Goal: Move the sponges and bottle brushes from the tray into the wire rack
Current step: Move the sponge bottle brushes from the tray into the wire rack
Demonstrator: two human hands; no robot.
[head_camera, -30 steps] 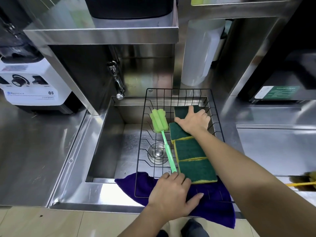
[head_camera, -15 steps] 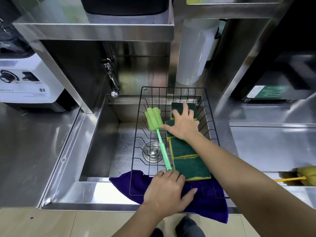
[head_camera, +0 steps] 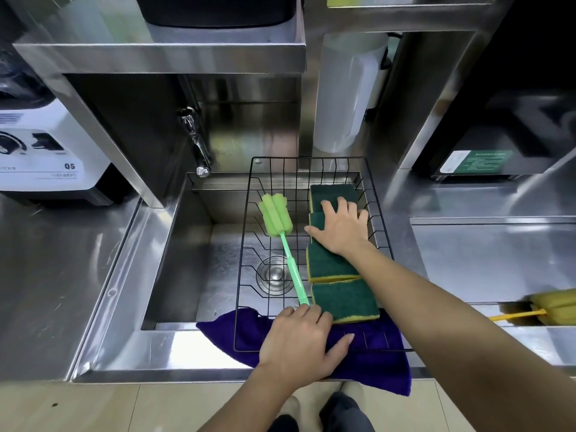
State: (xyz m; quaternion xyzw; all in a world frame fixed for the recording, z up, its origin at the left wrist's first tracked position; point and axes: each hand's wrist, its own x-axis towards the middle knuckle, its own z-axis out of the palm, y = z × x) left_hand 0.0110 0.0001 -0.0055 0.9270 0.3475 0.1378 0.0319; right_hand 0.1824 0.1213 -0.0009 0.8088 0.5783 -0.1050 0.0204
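A person's right hand [head_camera: 341, 227] now lies flat and spread, palm down, on the second green scouring sponge [head_camera: 318, 220] from the back of the black wire rack [head_camera: 378, 227], pressing rather than pinching it. Half a second ago its fingers reached further left, toward the brush; they have since drawn back to the right and settled over the sponge row. This suggests the sponges are being nudged into line, not lifted. Four sponges sit in a row along the rack's right side, from the far sponge [head_camera: 333, 192] to the near sponge [head_camera: 344, 300]. The left hand [head_camera: 300, 341] rests at the rack's near edge, on a purple cloth [head_camera: 371, 366], fingers loosely spread, fingertips touching the end of the green bottle brush [head_camera: 282, 236] handle; whether it grips the handle cannot be told. That brush lies diagonally in the rack, over the steel sink [head_camera: 174, 260]. A yellow bottle brush [head_camera: 548, 308] remains outside the rack, in the tray [head_camera: 486, 260] area at far right, so the task seems nearly done but unfinished.
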